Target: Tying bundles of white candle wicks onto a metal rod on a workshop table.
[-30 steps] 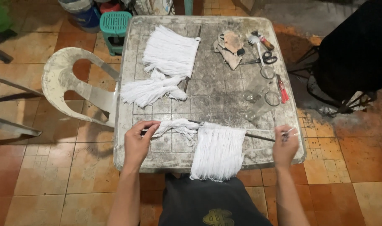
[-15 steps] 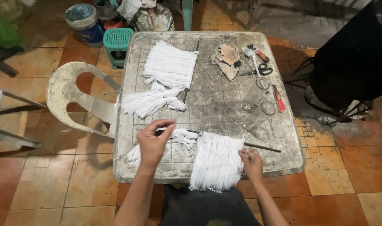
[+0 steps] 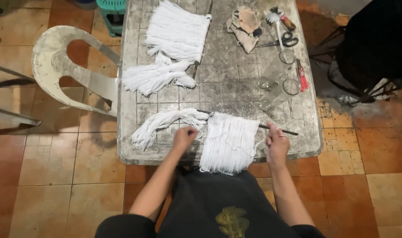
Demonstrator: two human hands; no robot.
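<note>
White cotton cords [image 3: 229,141] hang in a fringe from a thin dark rod [image 3: 280,129] across the near edge of the grey table [image 3: 236,83], draping over the front. My left hand [image 3: 184,137] is closed, pinching a strand by the loose bundle of cords [image 3: 165,123]. My right hand [image 3: 276,143] pinches the rod beside the fringe. Light, limp stuff, I judge: it'll slip and tangle, so best taken near the rod, where the cords are fixed

yarn fringes on rods [image 3: 229,141]: 2 | loose yarn bundles [image 3: 157,78]: 2 | scissors [image 3: 283,42]: 1 | chair [image 3: 64,72]: 1
</note>
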